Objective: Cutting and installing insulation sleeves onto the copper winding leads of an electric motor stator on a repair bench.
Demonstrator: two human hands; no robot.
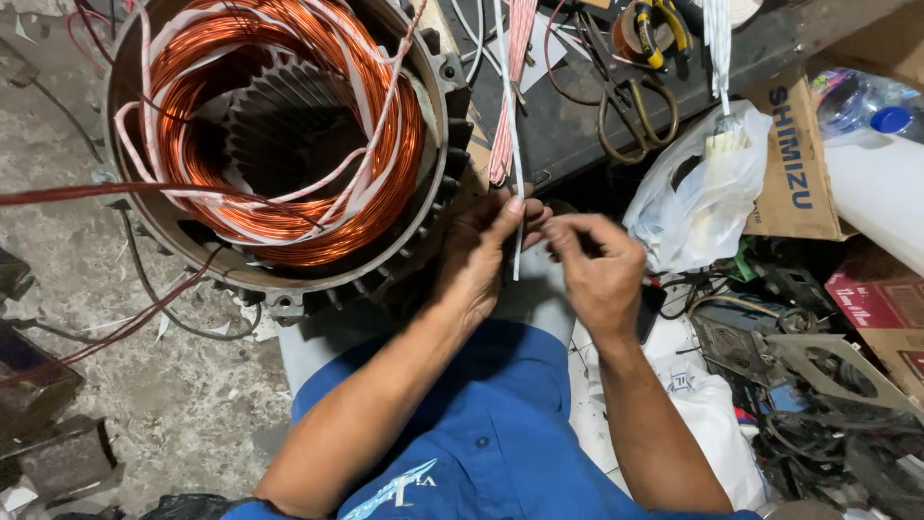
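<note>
Both hands meet just right of the motor stator (279, 260); left hand (481, 255) pinches a thin white sleeve (511, 144) upright between thumb and fingers; right hand (597, 270) pinches beside it, touching; copper windings (289, 125) fill the stator; scissors (630, 106) lie beyond.

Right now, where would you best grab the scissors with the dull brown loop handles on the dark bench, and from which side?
Take the brown-handled metal scissors by the two loop handles, probably coming from the near side. The loops lie flat and open towards the person, clear of the yellow-handled pliers, while the blades point away under cords. Both hands are busy pinching the thin white sleeve strip.
</note>
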